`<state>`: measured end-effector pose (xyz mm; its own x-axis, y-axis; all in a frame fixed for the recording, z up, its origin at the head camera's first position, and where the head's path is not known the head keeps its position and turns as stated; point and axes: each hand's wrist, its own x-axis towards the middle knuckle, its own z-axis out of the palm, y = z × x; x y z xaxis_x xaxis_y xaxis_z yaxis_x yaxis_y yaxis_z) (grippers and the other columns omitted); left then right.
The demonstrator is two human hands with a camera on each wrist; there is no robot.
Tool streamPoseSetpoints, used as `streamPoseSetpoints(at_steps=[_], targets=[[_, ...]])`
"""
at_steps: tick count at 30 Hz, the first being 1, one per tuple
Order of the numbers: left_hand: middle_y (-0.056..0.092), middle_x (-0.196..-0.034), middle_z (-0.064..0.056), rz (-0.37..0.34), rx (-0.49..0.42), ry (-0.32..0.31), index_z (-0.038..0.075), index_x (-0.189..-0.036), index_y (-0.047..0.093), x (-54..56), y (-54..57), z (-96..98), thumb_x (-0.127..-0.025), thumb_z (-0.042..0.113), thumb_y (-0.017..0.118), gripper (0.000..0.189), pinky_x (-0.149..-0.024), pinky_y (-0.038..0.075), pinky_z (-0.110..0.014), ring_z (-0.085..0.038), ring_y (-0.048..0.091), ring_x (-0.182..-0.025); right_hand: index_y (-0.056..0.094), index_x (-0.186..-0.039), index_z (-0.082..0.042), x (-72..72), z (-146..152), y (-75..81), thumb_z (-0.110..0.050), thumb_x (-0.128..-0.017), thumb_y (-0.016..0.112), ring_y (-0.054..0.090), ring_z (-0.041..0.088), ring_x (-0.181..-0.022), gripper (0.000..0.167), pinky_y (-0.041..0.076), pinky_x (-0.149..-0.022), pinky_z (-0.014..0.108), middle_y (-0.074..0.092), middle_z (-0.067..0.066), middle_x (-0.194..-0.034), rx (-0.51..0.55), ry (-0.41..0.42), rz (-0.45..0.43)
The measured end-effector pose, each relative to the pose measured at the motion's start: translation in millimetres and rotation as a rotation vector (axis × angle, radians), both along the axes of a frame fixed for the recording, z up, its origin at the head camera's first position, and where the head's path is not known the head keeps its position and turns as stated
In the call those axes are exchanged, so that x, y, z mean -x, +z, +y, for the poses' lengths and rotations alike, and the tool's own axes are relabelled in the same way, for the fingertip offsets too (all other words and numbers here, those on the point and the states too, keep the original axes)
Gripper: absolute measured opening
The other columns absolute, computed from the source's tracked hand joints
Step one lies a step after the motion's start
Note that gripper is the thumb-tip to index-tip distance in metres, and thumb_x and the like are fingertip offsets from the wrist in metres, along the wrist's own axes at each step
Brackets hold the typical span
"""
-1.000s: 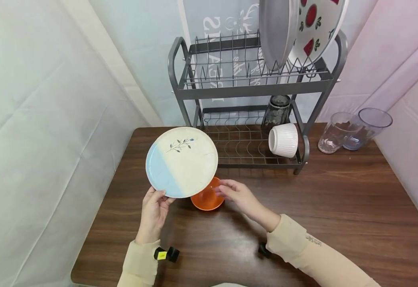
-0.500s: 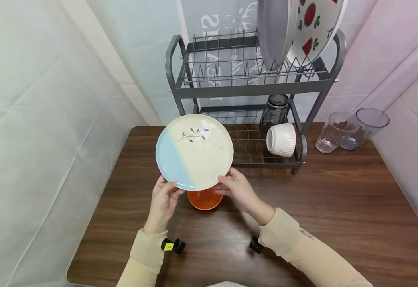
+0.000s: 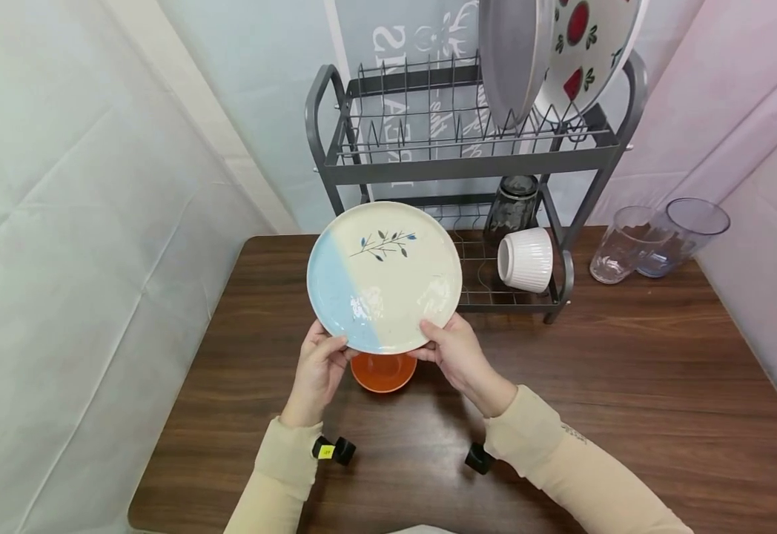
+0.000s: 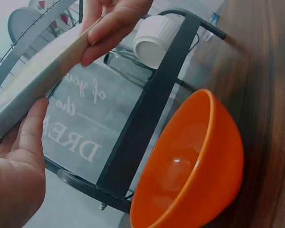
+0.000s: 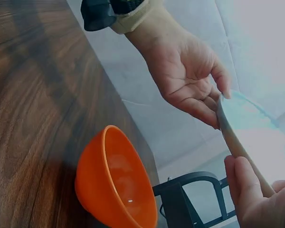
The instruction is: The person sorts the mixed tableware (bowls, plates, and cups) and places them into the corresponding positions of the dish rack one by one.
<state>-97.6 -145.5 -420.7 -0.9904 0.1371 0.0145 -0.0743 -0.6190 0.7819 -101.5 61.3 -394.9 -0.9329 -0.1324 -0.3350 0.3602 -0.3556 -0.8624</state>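
Observation:
A round plate, cream and light blue with a leafy sprig, is held up above the table in both hands. My left hand grips its lower left rim, thumb on the face and fingers beneath. At the lower right rim, my right hand pinches it the same way. Below and partly hidden by the plate, an orange bowl stands upright on the table; the left wrist view shows the bowl apart from the hands.
Behind the plate stands a two-tier dish rack. A grey plate and a fruit-patterned plate stand in its top tier. Below are a dark glass and a white ribbed cup. Two clear glasses, one bluish, stand right.
My right hand has come from beside the plate to grip its lower right rim. Both hands have shifted the plate right and slightly up.

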Motion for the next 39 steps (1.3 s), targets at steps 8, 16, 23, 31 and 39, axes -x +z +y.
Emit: streamPoseSetpoints(at_steps=[8,16,23,31,39], targets=[[0.067,-0.097,0.003,0.051,0.053,-0.078,0.012,-0.114,0.052,18.6,3.8,8.5,-0.094,-0.002,0.038,0.029,-0.074,0.054,-0.024,-0.008,0.067,-0.082,0.04,-0.123,-0.004,-0.6,10,6.6,-0.003,-0.097,0.038,0.068,0.009,-0.073,0.026,0.056,-0.065,0.029,0.065,-0.009,-0.085,0.036,-0.07,0.043],[0.047,-0.121,-0.001,0.017,0.501,0.137,0.008,-0.13,0.038,42.5,-8.2,13.3,-0.1,0.037,0.034,0.041,-0.096,0.044,-0.029,-0.011,0.054,-0.107,0.038,-0.127,-0.007,-9.5,26,6.8,-0.004,-0.097,0.039,0.067,0.009,-0.074,0.03,0.056,-0.067,0.03,0.064,-0.01,-0.09,-0.003,-0.109,0.028],[0.026,-0.143,-0.01,-0.112,0.66,0.221,0.007,-0.14,0.021,81.2,-29.9,10.7,-0.096,0.024,0.045,0.052,-0.111,0.029,-0.04,-0.023,0.034,-0.13,0.043,-0.117,-0.014,-14.9,38,12.3,-0.004,-0.097,0.039,0.067,0.006,-0.078,0.023,0.056,-0.066,0.028,0.064,-0.012,-0.09,0.001,-0.134,0.058],[0.036,-0.14,-0.012,-0.069,0.729,0.14,0.007,-0.14,0.024,104.3,-26.9,14.7,-0.098,0.029,0.043,0.051,-0.11,0.03,-0.042,-0.024,0.038,-0.128,0.043,-0.115,-0.02,-14.5,52,18.1,-0.006,-0.098,0.037,0.066,0.005,-0.08,0.023,0.056,-0.066,0.028,0.063,-0.013,-0.095,0.004,-0.156,0.083],[0.057,-0.115,-0.015,-0.081,0.794,0.045,0.005,-0.144,0.016,121.0,0.0,22.2,-0.098,0.018,0.043,0.054,-0.089,0.048,-0.031,-0.021,0.06,-0.096,0.042,-0.117,-0.02,-17.5,67,22.6,-0.009,-0.098,0.039,0.067,0.005,-0.083,0.023,0.056,-0.066,0.028,0.064,-0.013,-0.097,0.012,-0.184,0.13]])
